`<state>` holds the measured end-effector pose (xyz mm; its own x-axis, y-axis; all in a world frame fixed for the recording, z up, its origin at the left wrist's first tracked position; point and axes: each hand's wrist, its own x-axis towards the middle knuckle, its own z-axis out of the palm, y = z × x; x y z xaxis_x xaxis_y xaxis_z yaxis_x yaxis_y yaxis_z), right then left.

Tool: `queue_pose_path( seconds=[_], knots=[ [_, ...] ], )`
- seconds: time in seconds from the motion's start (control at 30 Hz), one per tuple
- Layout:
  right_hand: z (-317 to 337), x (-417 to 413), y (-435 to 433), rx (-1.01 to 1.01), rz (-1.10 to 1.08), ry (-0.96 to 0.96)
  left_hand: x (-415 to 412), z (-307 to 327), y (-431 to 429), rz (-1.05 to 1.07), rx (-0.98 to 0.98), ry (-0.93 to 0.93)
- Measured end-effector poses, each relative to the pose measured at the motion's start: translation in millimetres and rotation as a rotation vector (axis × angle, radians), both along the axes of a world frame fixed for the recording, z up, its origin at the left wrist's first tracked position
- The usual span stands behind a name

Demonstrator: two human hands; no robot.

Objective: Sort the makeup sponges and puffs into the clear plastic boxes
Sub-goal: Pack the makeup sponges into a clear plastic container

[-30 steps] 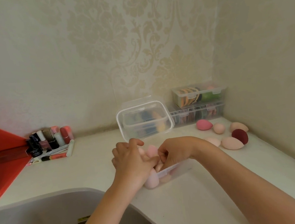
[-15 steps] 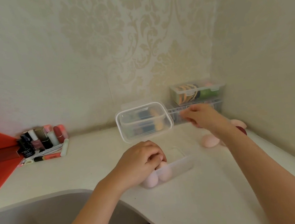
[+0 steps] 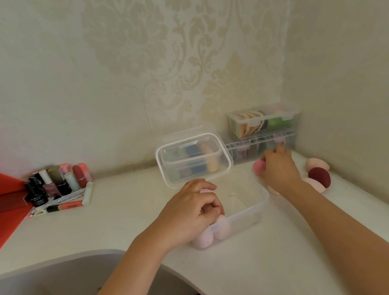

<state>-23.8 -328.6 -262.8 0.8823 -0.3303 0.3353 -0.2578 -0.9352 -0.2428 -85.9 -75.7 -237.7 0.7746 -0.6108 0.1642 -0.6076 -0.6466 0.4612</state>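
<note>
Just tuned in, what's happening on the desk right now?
A person is packing makeup sponges into an open clear box. The left hand presses on pale pink sponges already inside it. The right hand reaches to the corner and closes on a bright pink sponge. A few more sponges lie loose beside it.

The right hand (image 3: 280, 171) is motion-blurred and half covers a pink sponge (image 3: 258, 167). Sponges behind that hand are partly hidden.

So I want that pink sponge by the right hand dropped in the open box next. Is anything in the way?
Nothing visible. The right hand is already at the pink sponge, and bare counter lies between it and the open box. The left hand covers only the box's near-left end; the right part is free.
</note>
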Motion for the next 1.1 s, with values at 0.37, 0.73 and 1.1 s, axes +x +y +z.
queue_pose_path(
  seconds=[0.37, 0.73, 1.1],
  knots=[
    [63, -63, 56, 0.437, 0.585, -0.067, -1, 5, -3, 0.028, 0.057, -0.003],
    [38, -58, 82, 0.230, 0.610, 0.131, 0, 7, -3, 0.033, 0.075, 0.003],
    [30, -38, 88, 0.096, 0.612, 0.108, 8, 8, -4, 0.021, 0.124, 0.035]
  ],
)
